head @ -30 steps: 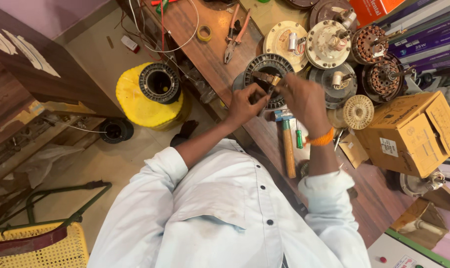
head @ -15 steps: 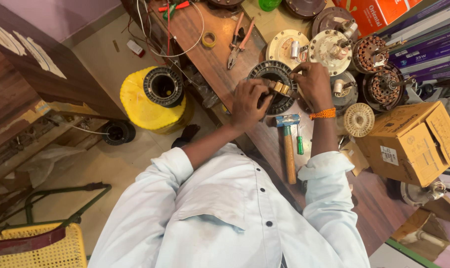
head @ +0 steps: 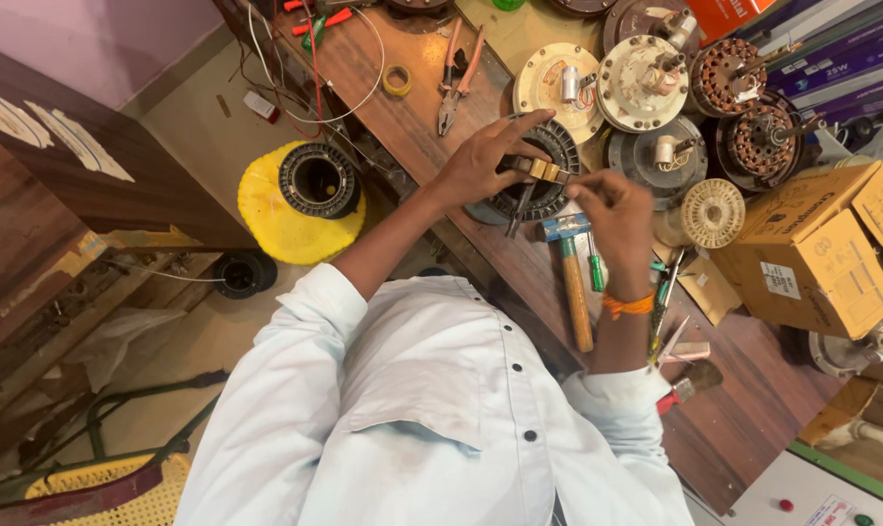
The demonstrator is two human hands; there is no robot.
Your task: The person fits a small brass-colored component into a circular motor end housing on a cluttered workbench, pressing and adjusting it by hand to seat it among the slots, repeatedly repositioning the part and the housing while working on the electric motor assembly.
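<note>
Brass-coloured piece (head: 537,169) now pinched between our left hand (head: 480,166) and right hand (head: 612,209), lifted slightly off the stator ring (head: 549,190), with the hammer (head: 570,282) untouched beside us.

shirt (head: 432,409) — pale blue, buttoned, sleeves rolled | wrist band (head: 627,305) — orange thread

the left hand (head: 476,166) hides part of the dark stator ring (head: 534,185).

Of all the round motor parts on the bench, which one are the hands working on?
The dark ring-shaped stator at the bench's near edge: the left hand rests on it, the right hand beside it. The pale and copper-wound ones lie untouched beyond.
</note>
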